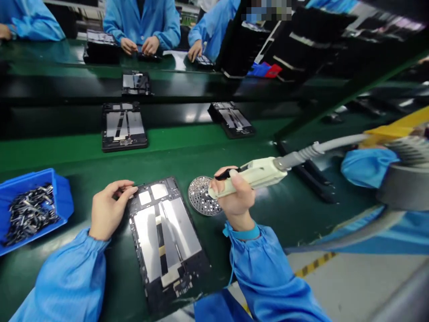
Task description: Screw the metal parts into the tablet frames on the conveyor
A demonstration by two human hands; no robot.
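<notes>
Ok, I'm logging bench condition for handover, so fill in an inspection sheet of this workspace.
Surface: green bench, glossy.
Job's things: opened tablet; pale handheld tool.
Clutter: blue bin of small parts at left; perforated metal disc beside the tablet.
Hands: left hand, fingers at the tablet's upper-left corner; right hand grips the tool.
Cables: grey hose attached to the tool.
Surroundings: people in blue opposite; more opened tablets.

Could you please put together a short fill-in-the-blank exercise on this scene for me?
1. The ____ hand is at a far corner of the nearest device.
2. The hose on the pale tool in the person's other hand is coloured ____.
3. The bin of small parts is coloured ____.
4. In the picture, the perforated disc lies to the ____ of that device.

Missing words: left; grey; blue; right.
</notes>
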